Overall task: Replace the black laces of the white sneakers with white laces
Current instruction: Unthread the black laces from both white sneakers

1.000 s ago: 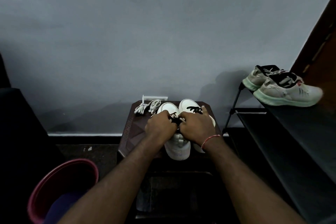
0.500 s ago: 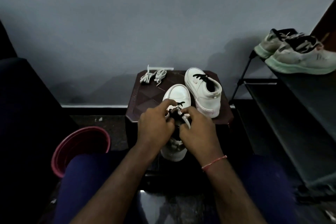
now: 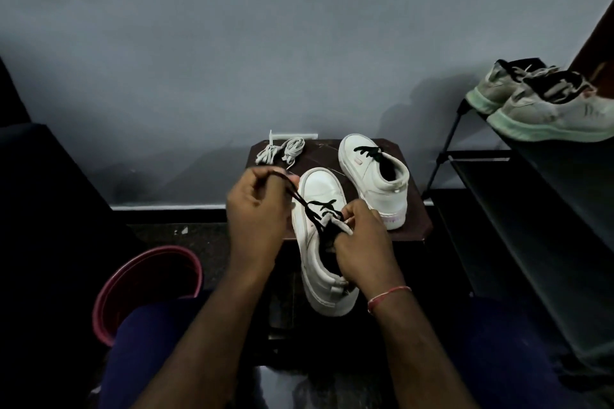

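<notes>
Pinch grips on black lace (image 3: 299, 199)

Left hand (image 3: 257, 206) pinches a drawn-out loop; right hand (image 3: 362, 242) pinches lace at the tongue. Stool (image 3: 322, 151): near sneaker (image 3: 312, 249) overhangs front edge, second sneaker (image 3: 375, 176) at right edge, laced. White laces (image 3: 280, 151) at back-left corner. Risk: a hard tug drags the overhanging sneaker off.

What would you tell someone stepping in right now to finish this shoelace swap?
Left hand pinches the black lace, drawn up and leftward out of the near sneaker.
Right hand grips the near sneaker at its tongue.
Far sneaker stands on the table, laced in black.
White laces lie bundled at the table's back left corner.
Done: near lace loosened, lower crossings still in.
Left: strip both black laces, thread the white ones.
</notes>
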A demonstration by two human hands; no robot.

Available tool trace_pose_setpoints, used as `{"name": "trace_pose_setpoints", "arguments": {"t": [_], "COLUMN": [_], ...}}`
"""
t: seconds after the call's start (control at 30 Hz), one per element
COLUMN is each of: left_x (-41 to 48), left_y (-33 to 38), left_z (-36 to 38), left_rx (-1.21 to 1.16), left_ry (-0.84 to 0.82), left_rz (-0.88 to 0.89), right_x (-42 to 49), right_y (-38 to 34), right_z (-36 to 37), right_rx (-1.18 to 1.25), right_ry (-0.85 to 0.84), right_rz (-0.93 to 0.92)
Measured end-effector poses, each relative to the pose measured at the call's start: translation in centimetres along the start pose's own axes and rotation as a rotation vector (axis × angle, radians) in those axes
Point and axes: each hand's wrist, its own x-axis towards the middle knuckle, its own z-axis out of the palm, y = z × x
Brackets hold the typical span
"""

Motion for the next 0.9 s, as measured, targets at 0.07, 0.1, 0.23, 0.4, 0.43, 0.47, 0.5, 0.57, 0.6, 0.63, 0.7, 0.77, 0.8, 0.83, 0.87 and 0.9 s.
{"name": "trace_pose_setpoints", "arguments": {"t": [0.07, 0.1, 0.23, 0.4, 0.43, 0.47, 0.5, 0.57, 0.6, 0.63, 0.7, 0.77, 0.8, 0.83, 0.87, 0.9], "left_x": [2.1, 3.2, 7.4, 11.3, 11.9, 12.5, 13.4, 14.6, 14.9, 14.9, 13.7, 10.9, 8.9, 6.8, 4.5, 2.4], "left_y": [2.8, 4.1, 9.4, 15.3, 16.0, 16.6, 16.7, 16.2, 15.6, 14.8, 12.4, 8.7, 6.3, 4.0, 1.8, -0.1], "left_z": [-0.7, -1.3, -3.4, -3.7, -3.6, -3.4, -3.5, -3.7, -3.8, -3.8, -3.4, -3.0, -2.8, -2.6, -2.3, -2.0], "left_rx": [-0.125, -0.145, -0.360, -0.450, -0.449, -0.443, -0.394, -0.097, 0.132, 0.350, 0.617, 0.608, 0.567, 0.539, 0.539, 0.558], "left_ry": [-0.001, -0.005, -0.092, -0.144, -0.150, -0.160, -0.172, -0.147, -0.107, -0.057, -0.034, -0.159, -0.267, -0.405, -0.559, -0.701], "left_rz": [-0.051, -0.048, -0.177, -0.098, -0.054, -0.004, 0.069, 0.241, 0.308, 0.357, 0.401, 0.313, 0.204, 0.076, -0.043, -0.113], "right_x": [0.4, 0.5, 0.6, 1.1, 1.2, 1.2, 1.3, 1.3, 1.4, 1.4, 1.4, 1.3, 1.3, 1.3, 1.3, 1.3], "right_y": [-0.2, -0.2, -0.3, -0.4, -0.3, -0.4, -0.4, -0.5, -0.5, -0.6, -0.7, -0.7, -0.7, -0.7, -0.7, -0.6], "right_z": [0.0, 0.0, 0.1, 0.2, 0.2, 0.1, 0.1, 0.0, 0.0, 0.0, 0.0, 0.0, 0.0, 0.0, 0.0, 0.0], "right_rx": [0.020, 0.034, 0.026, 0.008, 0.004, -0.002, -0.008, -0.008, -0.003, 0.005, 0.011, -0.013, -0.030, -0.039, -0.044, -0.042], "right_ry": [-0.009, -0.009, -0.006, -0.025, -0.032, -0.036, -0.040, -0.041, -0.041, -0.038, -0.031, -0.030, -0.030, -0.024, -0.019, -0.015], "right_rz": [0.027, 0.037, 0.044, 0.042, 0.048, 0.050, 0.052, 0.061, 0.064, 0.064, 0.036, -0.014, -0.036, -0.056, -0.067, -0.078]}}
